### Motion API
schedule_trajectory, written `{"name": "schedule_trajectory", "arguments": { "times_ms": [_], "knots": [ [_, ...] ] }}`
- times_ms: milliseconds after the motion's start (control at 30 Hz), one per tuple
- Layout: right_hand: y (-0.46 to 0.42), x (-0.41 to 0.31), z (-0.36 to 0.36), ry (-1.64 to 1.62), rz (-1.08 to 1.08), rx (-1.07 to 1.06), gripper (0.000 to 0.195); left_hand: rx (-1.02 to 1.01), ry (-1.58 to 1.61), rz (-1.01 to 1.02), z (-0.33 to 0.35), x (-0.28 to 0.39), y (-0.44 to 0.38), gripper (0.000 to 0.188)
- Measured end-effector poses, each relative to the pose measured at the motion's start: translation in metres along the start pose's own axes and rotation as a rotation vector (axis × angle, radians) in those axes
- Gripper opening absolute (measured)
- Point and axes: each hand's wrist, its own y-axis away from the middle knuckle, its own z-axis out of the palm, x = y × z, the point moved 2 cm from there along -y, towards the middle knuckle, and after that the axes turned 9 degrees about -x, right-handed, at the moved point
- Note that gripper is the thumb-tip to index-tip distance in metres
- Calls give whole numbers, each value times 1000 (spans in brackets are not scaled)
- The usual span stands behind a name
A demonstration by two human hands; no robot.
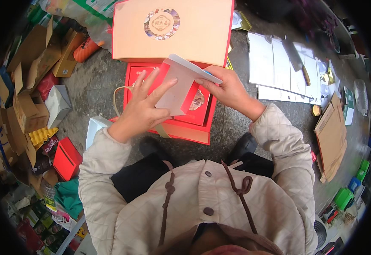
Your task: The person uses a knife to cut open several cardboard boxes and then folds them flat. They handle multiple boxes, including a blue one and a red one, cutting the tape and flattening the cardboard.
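Observation:
My right hand (225, 86) grips the right edge of a small folded cardboard piece (180, 83), greyish white with red side flaps. Against its left part rests my left hand (148, 105), fingers spread; whether it presses on the card or only hovers over it I cannot tell. Below both hands stands a red gift box (188, 135) with a cord handle (117, 98) at its left, holding red inner boxes (201, 105) with round printed pictures. Behind it is the raised, cream-coloured lid (201, 28) with red edges and a round emblem. My hands and the card hide part of the box.
Opened cardboard boxes (29, 111), a red box (67, 159) and a yellow egg tray (42, 137) crowd the left. At the upper right, a cleaver (294, 55) lies on white panels (262, 63). Flattened cardboard (330, 137) lies farther right, near green containers (344, 198).

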Motion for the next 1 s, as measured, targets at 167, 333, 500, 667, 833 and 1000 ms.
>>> {"name": "schedule_trajectory", "arguments": {
  "times_ms": [167,333,500,667,833,1000],
  "knots": [
    [8,-17,-19,-84,-4,-28,29,78,-123,-11,5,-2,23,16],
    [10,-15,-19,-84,-67,-26,22,86,-147,20,6,-1,23,15],
    [12,-20,-19,-97,-82,-42,15,95,-132,7,6,-1,23,15],
    [13,-30,-18,41,-201,-38,15,101,-139,-30,6,-4,28,15],
    [10,-33,-21,-69,-70,-56,17,124,-36,-81,2,-11,27,18],
    [-1,-26,-41,-311,16,197,32,168,172,-126,-45,-29,-10,17]
  ]
}}
